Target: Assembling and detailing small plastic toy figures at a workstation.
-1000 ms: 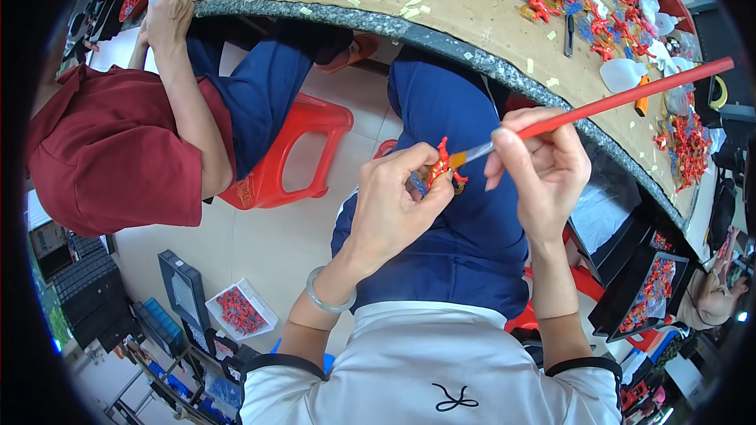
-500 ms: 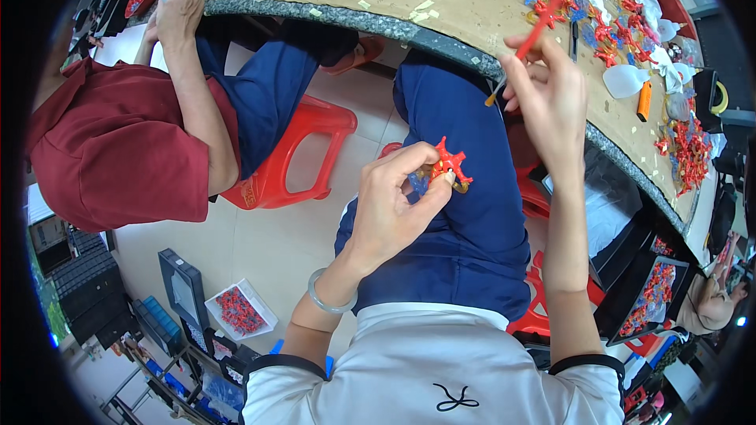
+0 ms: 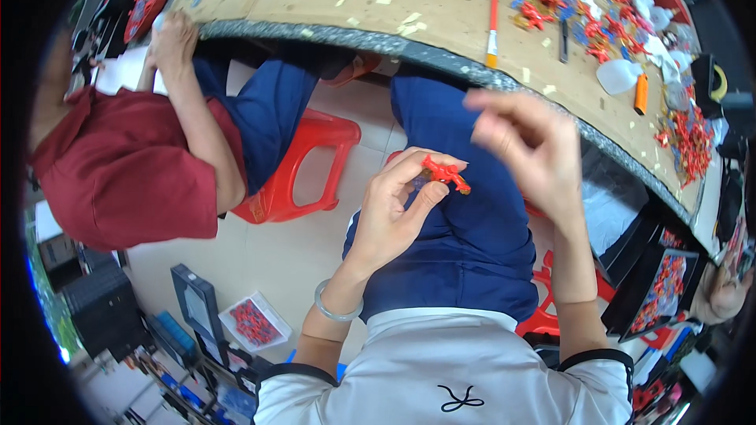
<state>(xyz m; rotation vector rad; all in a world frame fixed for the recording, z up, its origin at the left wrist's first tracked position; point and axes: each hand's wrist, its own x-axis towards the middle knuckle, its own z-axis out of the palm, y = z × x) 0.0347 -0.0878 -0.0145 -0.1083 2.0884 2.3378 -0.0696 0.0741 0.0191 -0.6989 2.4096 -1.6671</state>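
My left hand [image 3: 392, 208] pinches a small red plastic toy figure [image 3: 446, 174] over my lap, between thumb and fingers. Translucent bluish and amber bits show beside the figure, partly hidden by the fingers. My right hand [image 3: 537, 149] is raised to the right of it, near the table edge. Motion blurs its fingers, but they look apart and hold nothing. A thin red-handled paintbrush [image 3: 494, 12] lies on the cardboard-covered table beyond that hand, its bristle end near the edge.
Red and blue plastic pieces [image 3: 535, 16] lie on the table [image 3: 441, 12] at right, near a white squeeze bottle [image 3: 619, 76], an orange cutter [image 3: 642, 94] and a black pen-like tool [image 3: 564, 41]. A co-worker in a maroon top [image 3: 134, 165] sits at left. A white box of red pieces [image 3: 256, 321] stands below.
My right hand has let go of the paintbrush, which now lies on the table, and has come slightly back toward me. The toy figure has turned in my left hand.
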